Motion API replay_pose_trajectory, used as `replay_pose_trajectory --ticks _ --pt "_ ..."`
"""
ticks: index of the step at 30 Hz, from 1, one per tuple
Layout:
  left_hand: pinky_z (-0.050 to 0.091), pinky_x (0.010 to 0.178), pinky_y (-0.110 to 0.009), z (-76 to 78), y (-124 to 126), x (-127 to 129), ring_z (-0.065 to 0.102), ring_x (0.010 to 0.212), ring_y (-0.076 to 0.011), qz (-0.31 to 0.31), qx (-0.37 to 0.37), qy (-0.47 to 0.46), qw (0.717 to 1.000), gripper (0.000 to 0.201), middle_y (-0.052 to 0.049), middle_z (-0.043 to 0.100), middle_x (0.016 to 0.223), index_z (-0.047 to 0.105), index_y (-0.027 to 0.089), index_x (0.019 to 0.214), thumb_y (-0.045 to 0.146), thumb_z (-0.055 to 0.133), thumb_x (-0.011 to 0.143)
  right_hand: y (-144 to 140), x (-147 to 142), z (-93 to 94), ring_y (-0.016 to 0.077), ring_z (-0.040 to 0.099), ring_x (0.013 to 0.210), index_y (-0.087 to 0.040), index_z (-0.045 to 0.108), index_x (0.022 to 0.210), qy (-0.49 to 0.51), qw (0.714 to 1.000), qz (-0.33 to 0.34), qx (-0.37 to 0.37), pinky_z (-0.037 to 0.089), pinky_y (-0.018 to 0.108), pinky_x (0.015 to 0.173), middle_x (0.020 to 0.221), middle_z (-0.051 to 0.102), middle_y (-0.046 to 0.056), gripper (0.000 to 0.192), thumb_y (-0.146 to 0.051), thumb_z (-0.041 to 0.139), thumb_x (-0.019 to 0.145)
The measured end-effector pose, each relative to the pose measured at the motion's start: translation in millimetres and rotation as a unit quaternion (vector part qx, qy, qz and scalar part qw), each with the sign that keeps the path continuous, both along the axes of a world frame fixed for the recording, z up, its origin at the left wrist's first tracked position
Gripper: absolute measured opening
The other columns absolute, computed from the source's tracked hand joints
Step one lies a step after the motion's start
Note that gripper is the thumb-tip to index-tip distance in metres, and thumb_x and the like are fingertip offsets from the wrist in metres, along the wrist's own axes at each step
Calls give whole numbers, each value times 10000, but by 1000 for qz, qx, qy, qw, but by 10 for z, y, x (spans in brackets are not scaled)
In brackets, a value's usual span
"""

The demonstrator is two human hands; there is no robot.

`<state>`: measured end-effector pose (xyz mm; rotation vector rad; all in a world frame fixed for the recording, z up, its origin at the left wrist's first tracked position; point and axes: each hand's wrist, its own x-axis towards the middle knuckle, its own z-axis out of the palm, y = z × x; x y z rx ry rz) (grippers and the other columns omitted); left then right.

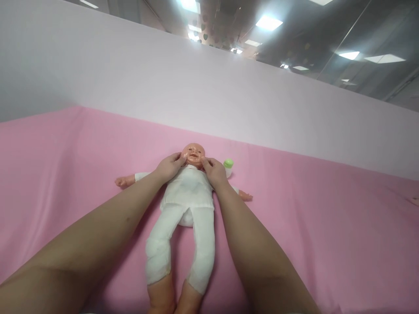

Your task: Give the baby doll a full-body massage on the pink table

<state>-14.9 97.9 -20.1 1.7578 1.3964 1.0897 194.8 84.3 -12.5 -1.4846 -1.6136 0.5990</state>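
Doll (188, 192) lies face-up; left hand (170, 166) and right hand (214, 171) pinch its collar below the chin, and a hard tug could nudge the bottle (228, 165) just beyond the right hand

Two bare forearms enter from the bottom edge, broad near the camera and narrowing toward the wrists. No sleeves, cuffs or gloves anywhere along their visible length. Left hand (170, 166): no ring, watch or bracelet seen; the wrist is plain. Right hand (214, 171): likewise unadorned, wrist bare. One small dark mark sits on the left forearm, roughly midway along. Fingernails are too small to judge for length or polish. Upper arms lie out of view.
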Motion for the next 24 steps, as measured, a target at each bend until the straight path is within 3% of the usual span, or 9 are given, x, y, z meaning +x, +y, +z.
replay_pose_trajectory --ticks 3,8,15,24 --pt "509 912 -390 41 -59 5 666 1094 -312 -3 13 67 998 694 -81 730 1205 624 241 1314 733 538 833 -64 -57 61 206 693 1029 -247 601 1318 -23 1000 0 5 513 326 920 1203 715 69 670 -666 679 801" --pt "513 892 -382 65 -91 22 679 1076 -316 17 17 107 994 710 -90 725 1218 607 228 1316 712 611 796 -105 -123 112 219 696 970 -254 585 1327 -66 998 -4 11 525 340 886 1174 716 72 797 -702 765 692" --pt "494 948 -395 76 -90 17 674 1094 -311 15 22 109 994 655 -112 718 1223 608 202 1295 679 556 850 -39 -93 67 226 684 984 -236 621 1255 -106 994 -5 28 509 353 895 1131 724 75 595 -617 716 808" --pt "492 947 -384 -17 6 -5 659 1107 -290 8 33 20 999 542 -95 740 1172 687 213 1192 600 390 956 57 -4 -68 177 685 1000 -230 656 1230 8 999 31 35 496 303 924 1125 742 43 431 -537 551 946"
